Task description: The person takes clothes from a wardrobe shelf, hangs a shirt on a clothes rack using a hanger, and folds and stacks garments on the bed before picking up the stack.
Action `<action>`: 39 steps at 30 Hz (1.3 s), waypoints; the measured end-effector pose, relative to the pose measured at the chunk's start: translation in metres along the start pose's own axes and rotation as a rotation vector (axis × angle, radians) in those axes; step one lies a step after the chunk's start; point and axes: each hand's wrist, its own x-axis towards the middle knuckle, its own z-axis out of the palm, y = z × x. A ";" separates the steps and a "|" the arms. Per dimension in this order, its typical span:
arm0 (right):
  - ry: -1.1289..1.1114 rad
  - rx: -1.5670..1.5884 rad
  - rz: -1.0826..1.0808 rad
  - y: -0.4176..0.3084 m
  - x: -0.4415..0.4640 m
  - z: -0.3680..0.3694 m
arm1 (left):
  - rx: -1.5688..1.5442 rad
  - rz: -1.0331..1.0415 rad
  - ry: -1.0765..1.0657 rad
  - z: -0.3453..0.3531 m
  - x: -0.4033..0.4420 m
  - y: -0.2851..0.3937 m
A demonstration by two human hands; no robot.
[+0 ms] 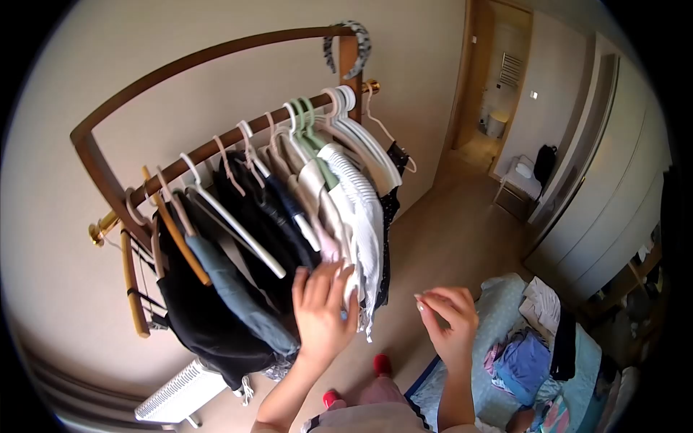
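Note:
My left hand (325, 310) is raised in front of the hanging clothes, its fingers apart and nothing held in it. To the right, over the floor, my right hand (449, 325) has its fingers curled, thumb near the fingertips; I cannot make out anything between them. A wooden clothes rack (195, 160) carries several hangers. Dark clothes (188, 317) and a blue-grey garment (245, 303) hang at the left, white and striped clothes (364, 216) at the right. A white hanger (242, 234) without a garment shows in the middle.
At the lower right a bed (498, 299) bears a crumpled blue garment (521, 361) and other clothes. A white radiator (177, 390) stands at the lower left. Beyond are a chair (520, 180), a doorway and a large wardrobe (599, 187).

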 end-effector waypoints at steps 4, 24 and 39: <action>0.001 0.070 0.078 0.044 0.001 -0.025 | -0.236 0.178 -0.046 0.055 0.032 0.046; 0.260 -0.021 0.162 0.250 0.023 -0.174 | -0.921 0.129 -0.392 0.337 0.064 0.202; 0.071 0.715 0.413 0.494 0.158 -0.122 | -1.252 0.023 -0.372 0.606 0.256 0.296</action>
